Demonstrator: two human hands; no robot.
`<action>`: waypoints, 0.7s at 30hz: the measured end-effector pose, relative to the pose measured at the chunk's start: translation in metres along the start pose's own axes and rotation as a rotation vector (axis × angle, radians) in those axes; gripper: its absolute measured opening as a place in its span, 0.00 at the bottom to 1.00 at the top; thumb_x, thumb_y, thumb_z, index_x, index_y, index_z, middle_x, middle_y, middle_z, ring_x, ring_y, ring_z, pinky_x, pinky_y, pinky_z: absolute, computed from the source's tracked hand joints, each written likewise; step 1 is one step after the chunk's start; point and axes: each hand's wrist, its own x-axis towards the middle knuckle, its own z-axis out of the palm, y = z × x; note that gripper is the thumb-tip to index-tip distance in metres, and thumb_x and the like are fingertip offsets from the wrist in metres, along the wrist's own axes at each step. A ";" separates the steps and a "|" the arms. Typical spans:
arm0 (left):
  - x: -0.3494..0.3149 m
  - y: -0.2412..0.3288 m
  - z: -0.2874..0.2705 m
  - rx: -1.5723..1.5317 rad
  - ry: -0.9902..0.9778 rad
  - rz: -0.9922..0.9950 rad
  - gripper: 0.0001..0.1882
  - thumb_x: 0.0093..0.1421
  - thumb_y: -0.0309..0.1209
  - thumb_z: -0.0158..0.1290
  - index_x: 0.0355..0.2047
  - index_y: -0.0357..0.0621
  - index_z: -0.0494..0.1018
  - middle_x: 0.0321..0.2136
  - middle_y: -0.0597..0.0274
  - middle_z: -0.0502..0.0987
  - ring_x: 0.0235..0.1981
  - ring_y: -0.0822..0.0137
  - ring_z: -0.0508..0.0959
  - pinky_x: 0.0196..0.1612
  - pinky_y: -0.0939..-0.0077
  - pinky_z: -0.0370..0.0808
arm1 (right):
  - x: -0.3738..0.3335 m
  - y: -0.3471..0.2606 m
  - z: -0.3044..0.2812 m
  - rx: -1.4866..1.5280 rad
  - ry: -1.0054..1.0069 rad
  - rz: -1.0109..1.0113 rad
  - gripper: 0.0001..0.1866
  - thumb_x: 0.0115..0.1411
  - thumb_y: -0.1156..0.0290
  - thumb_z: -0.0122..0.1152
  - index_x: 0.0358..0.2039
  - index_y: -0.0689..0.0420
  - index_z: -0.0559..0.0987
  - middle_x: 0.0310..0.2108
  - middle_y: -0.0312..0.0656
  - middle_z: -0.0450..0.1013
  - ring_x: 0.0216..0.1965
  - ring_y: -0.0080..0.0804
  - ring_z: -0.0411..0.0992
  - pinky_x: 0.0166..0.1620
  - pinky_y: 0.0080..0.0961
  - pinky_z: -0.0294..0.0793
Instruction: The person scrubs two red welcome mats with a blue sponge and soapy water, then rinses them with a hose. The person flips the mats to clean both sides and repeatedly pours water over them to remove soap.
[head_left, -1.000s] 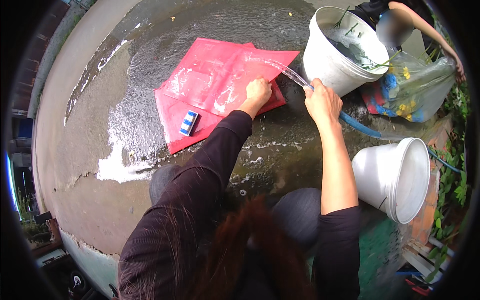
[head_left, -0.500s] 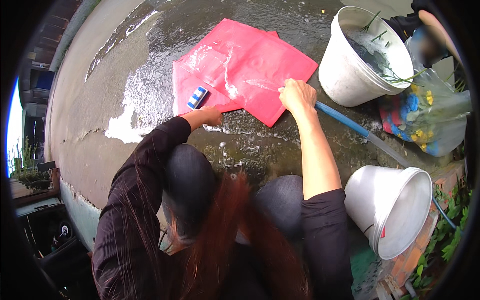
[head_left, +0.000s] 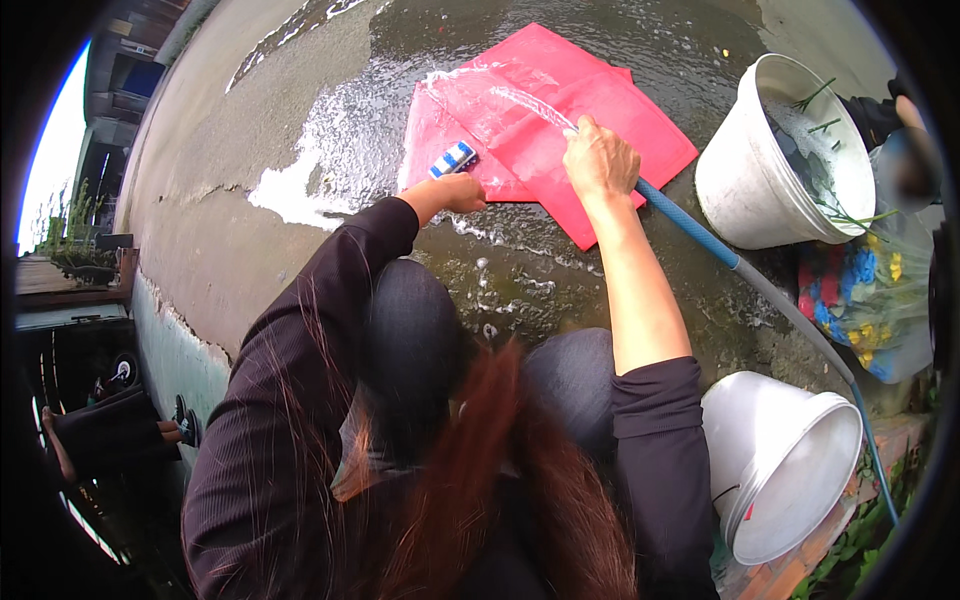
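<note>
Two overlapping red sheets (head_left: 610,130), wet and shiny, lie on the soaked ground in front of me. My right hand (head_left: 602,160) is closed round the end of a blue hose (head_left: 690,222). From it a stream of water (head_left: 530,103) arcs leftward onto the sheets. My left hand (head_left: 458,193) is closed at the near edge of the left sheet and seems to pinch it; its fingertips are partly hidden. Just beyond that hand, a blue-and-white scrub brush (head_left: 453,159) rests on the sheet.
A white bucket (head_left: 735,185) of sudsy water and green stems stands at right, beside a clear bag (head_left: 885,300) with colourful contents. Another white bucket (head_left: 750,430) lies tipped nearer me. White foam (head_left: 300,195) covers ground at left. Someone's legs (head_left: 170,430) show at far left.
The view has shifted, so the sheets sit farther right. The water stream has grown longer and reaches farther left. Another person's legs have come into view at far left.
</note>
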 end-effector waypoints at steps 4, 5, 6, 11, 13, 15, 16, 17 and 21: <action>-0.003 -0.034 -0.031 0.013 0.069 -0.197 0.19 0.56 0.44 0.46 0.40 0.48 0.76 0.37 0.52 0.77 0.38 0.53 0.77 0.43 0.61 0.72 | 0.000 0.004 -0.001 -0.042 -0.002 0.033 0.10 0.56 0.62 0.54 0.28 0.56 0.76 0.23 0.48 0.75 0.28 0.46 0.76 0.31 0.41 0.72; 0.004 -0.047 -0.032 0.018 0.119 -0.257 0.19 0.56 0.45 0.47 0.40 0.48 0.76 0.37 0.51 0.77 0.39 0.53 0.77 0.43 0.62 0.72 | 0.001 0.009 -0.005 -0.072 0.007 0.056 0.10 0.56 0.62 0.54 0.28 0.56 0.76 0.23 0.48 0.75 0.28 0.46 0.76 0.31 0.41 0.72; 0.008 -0.073 -0.018 0.027 0.155 -0.332 0.20 0.56 0.45 0.47 0.41 0.47 0.76 0.37 0.50 0.77 0.39 0.53 0.77 0.44 0.62 0.72 | -0.001 0.009 -0.002 -0.090 0.022 0.065 0.11 0.55 0.62 0.55 0.28 0.56 0.76 0.23 0.47 0.75 0.28 0.46 0.76 0.30 0.41 0.72; 0.048 -0.128 0.049 -0.126 0.350 -0.446 0.39 0.52 0.49 0.53 0.59 0.41 0.56 0.53 0.41 0.64 0.51 0.48 0.69 0.51 0.61 0.68 | -0.004 0.024 -0.006 -0.177 0.024 0.162 0.11 0.56 0.61 0.55 0.27 0.56 0.75 0.22 0.48 0.75 0.27 0.48 0.75 0.29 0.42 0.70; 0.061 -0.136 0.080 -0.127 0.384 -0.411 0.46 0.52 0.49 0.53 0.64 0.47 0.42 0.59 0.41 0.55 0.54 0.41 0.64 0.52 0.54 0.67 | -0.001 0.025 -0.003 -0.218 0.003 0.217 0.11 0.56 0.60 0.55 0.27 0.55 0.75 0.22 0.48 0.74 0.27 0.48 0.75 0.29 0.42 0.70; 0.069 -0.117 0.078 -0.240 0.366 -0.319 0.44 0.55 0.45 0.51 0.64 0.47 0.38 0.60 0.37 0.49 0.56 0.35 0.58 0.56 0.51 0.61 | 0.002 0.032 -0.007 -0.274 0.026 0.253 0.12 0.56 0.60 0.55 0.28 0.57 0.74 0.22 0.49 0.74 0.27 0.49 0.74 0.30 0.42 0.70; 0.073 -0.119 0.081 -0.258 0.462 -0.296 0.41 0.56 0.41 0.51 0.64 0.47 0.40 0.57 0.38 0.55 0.53 0.36 0.63 0.54 0.50 0.62 | 0.006 0.028 -0.010 -0.287 0.039 0.270 0.12 0.56 0.60 0.55 0.28 0.56 0.74 0.22 0.48 0.74 0.28 0.49 0.74 0.30 0.43 0.70; 0.075 -0.116 0.089 -0.268 0.617 -0.256 0.39 0.56 0.37 0.50 0.64 0.48 0.43 0.52 0.42 0.60 0.49 0.40 0.65 0.50 0.49 0.63 | 0.009 0.022 -0.012 -0.300 0.051 0.286 0.11 0.56 0.61 0.55 0.28 0.56 0.73 0.23 0.48 0.74 0.28 0.50 0.74 0.30 0.43 0.70; 0.073 -0.074 0.075 -0.147 0.874 -0.059 0.38 0.52 0.36 0.51 0.63 0.52 0.49 0.48 0.47 0.63 0.46 0.50 0.65 0.43 0.56 0.64 | 0.021 0.001 -0.014 -0.369 -0.009 0.456 0.10 0.56 0.61 0.56 0.29 0.54 0.73 0.23 0.46 0.74 0.28 0.50 0.73 0.31 0.44 0.68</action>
